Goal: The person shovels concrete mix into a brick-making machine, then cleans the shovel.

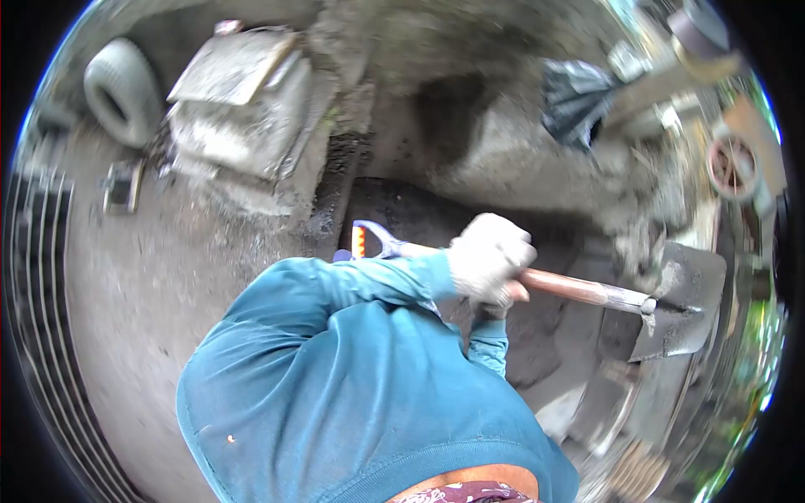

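Observation:
A shovel (570,286) lies across in front of me, its wooden shaft running left to right. Its flat, dirt-smeared blade (683,303) is at the right, raised above the ground. At the left end is a blue D-shaped grip (381,239) with an orange-yellow strip; no hand is on it. My left hand (490,254), in a pale dirty work glove, is closed around the shaft near its middle. Just below it, my right hand (496,307) is partly hidden behind the left; a bare fingertip shows, and it appears closed on the shaft too.
A concrete block-like structure (239,126) with a slab on top stands at the upper left, beside a tyre (124,92). Dark dirt lies in a hollow (402,210) ahead. A black plastic bag (577,101) and a spoked wheel (732,166) are at the right; metal bars (42,335) line the left.

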The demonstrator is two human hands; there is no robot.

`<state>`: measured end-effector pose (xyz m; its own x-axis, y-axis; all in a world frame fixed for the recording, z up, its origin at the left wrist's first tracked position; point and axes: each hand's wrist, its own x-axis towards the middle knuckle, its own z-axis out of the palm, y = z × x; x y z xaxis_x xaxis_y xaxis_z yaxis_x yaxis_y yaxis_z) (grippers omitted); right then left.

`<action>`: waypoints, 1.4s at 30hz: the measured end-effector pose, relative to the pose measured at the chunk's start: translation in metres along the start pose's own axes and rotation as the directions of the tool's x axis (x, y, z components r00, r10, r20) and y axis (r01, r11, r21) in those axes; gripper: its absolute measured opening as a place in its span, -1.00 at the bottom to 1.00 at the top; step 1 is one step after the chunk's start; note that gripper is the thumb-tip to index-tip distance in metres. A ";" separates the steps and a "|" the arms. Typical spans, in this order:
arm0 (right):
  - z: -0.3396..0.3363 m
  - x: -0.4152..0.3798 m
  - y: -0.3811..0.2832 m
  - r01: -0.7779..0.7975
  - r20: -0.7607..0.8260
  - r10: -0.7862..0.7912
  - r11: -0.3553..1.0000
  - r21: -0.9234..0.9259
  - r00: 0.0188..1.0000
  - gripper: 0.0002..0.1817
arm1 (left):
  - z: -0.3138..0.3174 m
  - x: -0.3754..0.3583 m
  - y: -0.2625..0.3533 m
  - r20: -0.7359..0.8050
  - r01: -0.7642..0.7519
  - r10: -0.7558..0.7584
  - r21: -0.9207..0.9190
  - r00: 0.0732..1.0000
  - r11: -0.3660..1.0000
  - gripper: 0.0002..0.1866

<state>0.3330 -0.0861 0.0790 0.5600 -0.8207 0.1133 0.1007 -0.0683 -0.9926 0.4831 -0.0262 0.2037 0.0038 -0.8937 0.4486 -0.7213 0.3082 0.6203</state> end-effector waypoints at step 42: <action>0.734 0.447 0.069 0.722 0.752 0.192 0.213 -0.659 0.630 -0.57 | -0.002 -0.218 -0.083 -0.451 0.741 -0.640 -0.601 -0.623 -0.298 -0.68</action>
<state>1.1937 -0.0413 0.0942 0.9909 -0.1037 -0.0854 -0.1163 -0.9805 -0.1587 0.5435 0.1441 0.0557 0.7713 0.5062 -0.3858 0.6340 -0.5585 0.5349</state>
